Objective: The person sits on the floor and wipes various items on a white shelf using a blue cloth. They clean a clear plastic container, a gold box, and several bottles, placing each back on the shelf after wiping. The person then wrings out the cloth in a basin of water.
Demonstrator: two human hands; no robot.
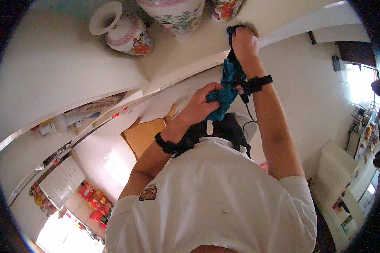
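Note:
A teal cloth (229,76) hangs stretched between my two hands. My right hand (245,44) is closed on its bunched upper end, over the front part of a pale shelf (190,50). Lower and to the left, my left hand (201,102) grips the cloth's other end in front of my body. Nearest my right hand stands a painted porcelain piece (224,9), cut off by the top of the view. Left of it are a large painted porcelain vase (177,15) and a smaller vase (129,34) with a flared white mouth.
Beneath the upper shelf, a lower compartment holds a white bottle-like object (61,123) and other items. A wooden stool or chair (144,134) stands on the floor to the left. Red packages (96,202) are at lower left, and a white cabinet (334,161) at right. A black cable (248,110) hangs by my right wrist.

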